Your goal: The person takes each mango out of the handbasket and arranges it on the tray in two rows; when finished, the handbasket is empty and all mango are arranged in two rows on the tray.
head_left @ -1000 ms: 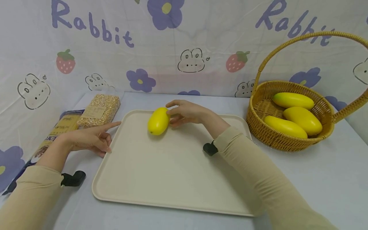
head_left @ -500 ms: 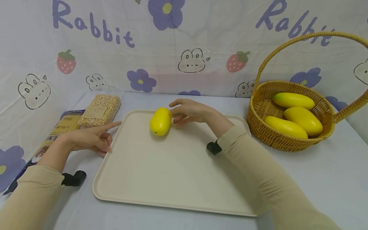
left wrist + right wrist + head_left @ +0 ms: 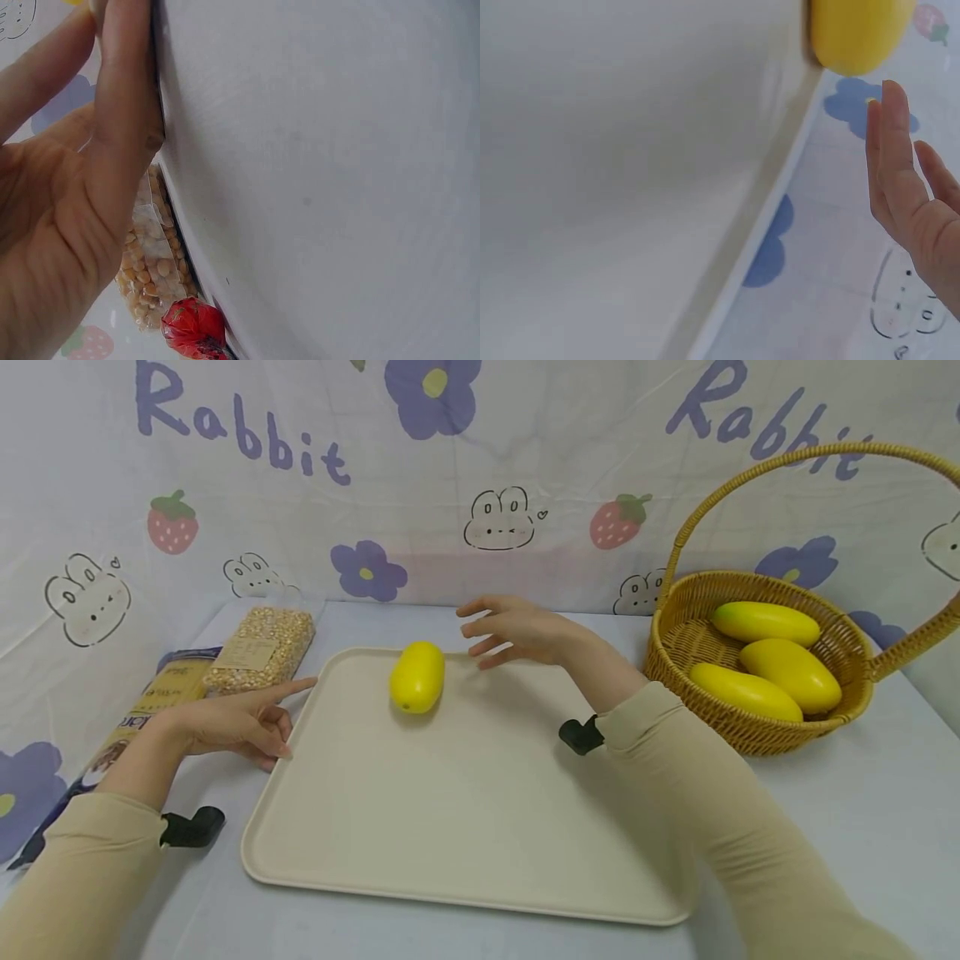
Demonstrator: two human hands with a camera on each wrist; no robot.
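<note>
A yellow mango (image 3: pixel 417 677) lies near the far left corner of the beige tray (image 3: pixel 465 810). My right hand (image 3: pixel 521 631) hovers to the right of that mango, above the tray's far edge, with its fingers spread and holding nothing. In the right wrist view a gap separates the fingers (image 3: pixel 897 142) from the mango (image 3: pixel 855 34). At the tray's left rim, my left hand (image 3: pixel 232 722) pinches the edge between its thumb and curled fingers, index finger extended along the rim. The left wrist view shows the left hand (image 3: pixel 82 180) at the rim too.
A wicker basket (image 3: pixel 720 735) with a tall handle stands at right, holding three mangoes (image 3: pixel 791 672). At left lie a bag of corn kernels (image 3: pixel 262 647) and a yellow-and-blue package (image 3: pixel 161 693). A red wrapped end (image 3: pixel 193 328) shows in the left wrist view.
My right hand has come off the mango and moved up and to the right. The mango has turned slightly and stays on the tray. My left hand has not moved.
</note>
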